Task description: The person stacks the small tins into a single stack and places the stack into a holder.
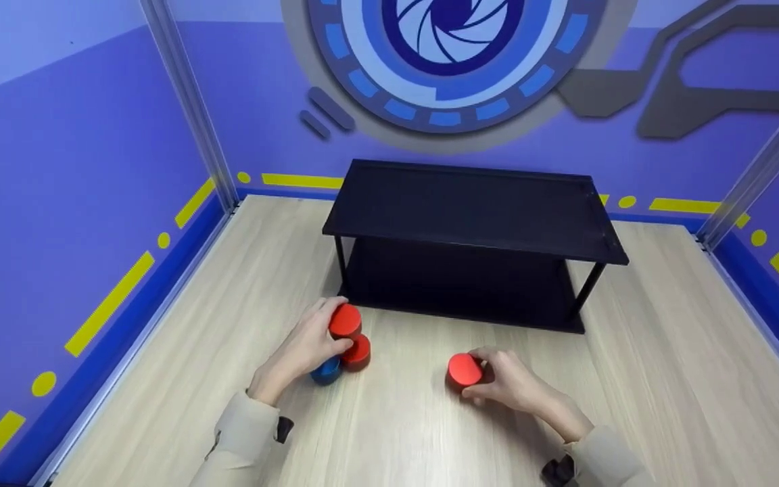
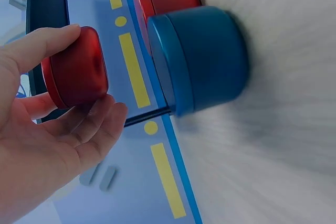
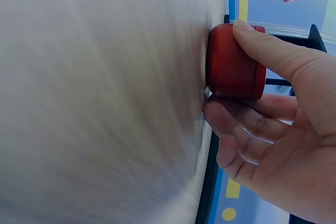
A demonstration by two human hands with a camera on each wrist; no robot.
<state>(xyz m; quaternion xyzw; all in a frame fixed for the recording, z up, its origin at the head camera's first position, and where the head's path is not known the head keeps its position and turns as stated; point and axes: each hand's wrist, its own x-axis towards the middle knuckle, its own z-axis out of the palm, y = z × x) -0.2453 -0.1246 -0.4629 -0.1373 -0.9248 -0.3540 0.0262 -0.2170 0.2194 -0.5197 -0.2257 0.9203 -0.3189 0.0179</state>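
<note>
Left grip [image 1: 301, 343]: you pinch a red cylindrical metal tin [image 1: 345, 320], raised off the bench [image 1: 396, 433] | right grip [image 1: 516, 384]: you pinch a matching red tin [image 1: 464, 370] at bench level | risk: crowding — lowering left could knock the blue cylindrical metal tin [image 2: 207, 59] or third red tin [image 1: 358, 354]

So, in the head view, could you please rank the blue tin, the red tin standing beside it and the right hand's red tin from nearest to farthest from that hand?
1. Red tin, gripped by the right hand.
2. Standing red tin, left of the hand.
3. Blue tin, farther left.
</note>
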